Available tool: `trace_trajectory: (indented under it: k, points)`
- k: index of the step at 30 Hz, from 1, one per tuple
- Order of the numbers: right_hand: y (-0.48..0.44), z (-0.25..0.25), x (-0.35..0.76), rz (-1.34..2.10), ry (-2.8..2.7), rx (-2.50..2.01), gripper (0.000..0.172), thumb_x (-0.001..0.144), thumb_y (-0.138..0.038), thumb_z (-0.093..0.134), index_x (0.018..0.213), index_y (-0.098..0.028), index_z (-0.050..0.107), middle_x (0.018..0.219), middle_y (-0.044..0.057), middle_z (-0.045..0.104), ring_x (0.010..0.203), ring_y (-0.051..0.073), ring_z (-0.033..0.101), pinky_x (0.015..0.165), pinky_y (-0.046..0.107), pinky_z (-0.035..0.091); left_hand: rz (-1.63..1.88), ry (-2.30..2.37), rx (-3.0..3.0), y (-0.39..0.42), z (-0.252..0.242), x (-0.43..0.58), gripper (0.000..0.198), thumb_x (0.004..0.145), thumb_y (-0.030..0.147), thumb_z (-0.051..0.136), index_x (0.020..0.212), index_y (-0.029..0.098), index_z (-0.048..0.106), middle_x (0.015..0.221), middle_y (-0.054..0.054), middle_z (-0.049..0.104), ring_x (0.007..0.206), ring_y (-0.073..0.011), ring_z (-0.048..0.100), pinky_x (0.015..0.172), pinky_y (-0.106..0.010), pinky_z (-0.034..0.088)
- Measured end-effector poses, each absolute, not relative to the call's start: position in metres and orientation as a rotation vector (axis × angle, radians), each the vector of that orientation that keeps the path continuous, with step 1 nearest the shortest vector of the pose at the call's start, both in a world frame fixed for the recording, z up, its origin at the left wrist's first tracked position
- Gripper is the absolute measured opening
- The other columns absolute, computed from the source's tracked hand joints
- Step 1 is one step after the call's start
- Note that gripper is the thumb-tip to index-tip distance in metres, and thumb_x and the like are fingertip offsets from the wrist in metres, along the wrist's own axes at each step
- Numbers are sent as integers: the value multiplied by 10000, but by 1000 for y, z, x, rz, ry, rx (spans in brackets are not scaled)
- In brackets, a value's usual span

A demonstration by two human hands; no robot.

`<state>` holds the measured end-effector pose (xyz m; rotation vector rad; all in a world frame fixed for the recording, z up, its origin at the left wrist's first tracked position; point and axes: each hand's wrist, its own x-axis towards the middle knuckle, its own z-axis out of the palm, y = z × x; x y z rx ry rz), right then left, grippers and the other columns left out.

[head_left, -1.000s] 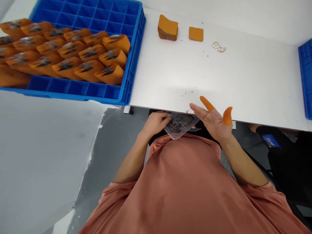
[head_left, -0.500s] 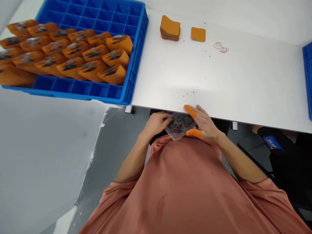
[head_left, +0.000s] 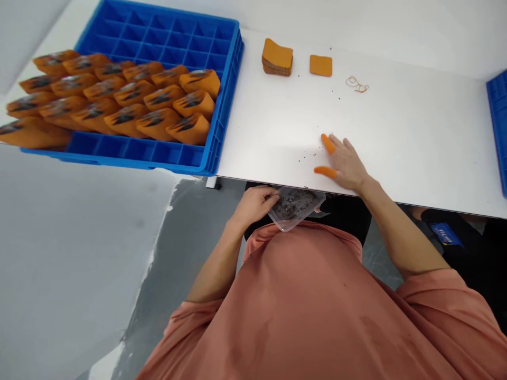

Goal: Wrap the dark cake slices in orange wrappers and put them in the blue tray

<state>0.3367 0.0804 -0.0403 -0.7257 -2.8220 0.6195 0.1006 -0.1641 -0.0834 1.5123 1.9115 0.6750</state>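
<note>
My left hand (head_left: 258, 203) grips the left side of a clear plastic container (head_left: 285, 226) just below the table's front edge. Dark bits (head_left: 293, 203) lie scattered inside that container. Over the white tabletop is my right hand (head_left: 347, 162), fingers spread and holding nothing, with orange finger cots (head_left: 328, 143) on the thumb and index finger. A few dark crumbs (head_left: 304, 158) dot the table just left of these fingertips. Whether the right hand touches the surface, I cannot tell.
On the left, a blue divided crate (head_left: 222, 121) holds several orange pouches (head_left: 130, 119) with dark contents. Farther back lie a stack of orange pieces (head_left: 277, 57), one single orange piece (head_left: 320, 65) and thin tan bands (head_left: 357, 84). Another blue crate (head_left: 498, 121) borders the right side.
My right hand has left the container's right side and moved up over the tabletop, beside the dark crumbs. My left hand keeps its grip on the container.
</note>
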Motion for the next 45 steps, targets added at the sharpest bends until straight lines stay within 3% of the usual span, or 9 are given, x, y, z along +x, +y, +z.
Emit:
trace_trajectory:
  k: [4,8,12,18,23,28,33,41,45]
  points:
    - [24,-41,351,695,-2945,-442,1258,922,-1027,323,1806,-141,213,1789,222,385,1710,416,273,1403,699,140,660,1930,1493,-163,-84,98,334,1010,400,574,1002,226,860,1116,-96,867,979,-289,782,863,-387,550]
    - [-9,-32,361,863,-2935,-265,1260,905,-1034,391,1816,-184,203,1765,186,445,1684,394,352,1403,674,191,646,1928,1483,-162,-83,98,352,1011,407,563,1003,218,860,1088,-99,866,926,-280,770,828,-382,533]
    - [17,-28,343,861,-2856,-363,1184,928,-1023,333,1814,-244,234,1836,124,324,1701,368,320,1410,628,216,656,1914,1494,-163,-84,100,344,1008,404,571,1006,218,860,1109,-100,867,948,-277,773,835,-375,530]
    - [38,-36,310,794,-2925,-427,1299,899,-1057,238,1788,-111,267,1789,228,387,1711,411,275,1400,686,144,689,1912,1496,-166,-82,99,345,1003,408,576,994,203,854,1093,-98,863,952,-276,771,845,-374,524]
    - [-7,-37,347,890,-2885,-225,1255,916,-1026,392,1804,-151,242,1746,219,469,1675,414,364,1394,681,191,696,1930,1482,-166,-79,96,342,1005,409,583,994,203,856,1087,-98,864,938,-270,766,849,-371,527]
    - [-12,-37,377,928,-2794,-264,1171,948,-998,382,1822,-243,194,1790,165,416,1662,379,401,1389,655,247,714,1905,1476,-165,-80,98,364,1002,437,576,998,208,859,1121,-101,865,988,-287,780,856,-381,526]
    - [-8,-42,382,774,-2814,-417,1164,969,-966,419,1811,-184,234,1761,203,447,1686,402,343,1395,684,193,724,1900,1481,-165,-82,100,354,994,431,583,1000,211,860,1137,-105,864,1008,-290,784,874,-387,535]
    - [-7,-39,355,770,-2824,-411,1205,942,-1011,328,1797,-163,274,1759,209,450,1694,405,323,1388,687,211,690,1910,1470,-162,-75,101,357,995,427,584,1014,211,868,1134,-100,865,1012,-288,780,880,-377,541]
    - [-16,-42,353,806,-2836,-326,1219,942,-1007,357,1779,-123,308,1728,227,489,1671,415,371,1393,687,198,692,1912,1463,-163,-73,101,358,995,416,584,1014,198,868,1106,-99,866,972,-278,773,860,-368,535]
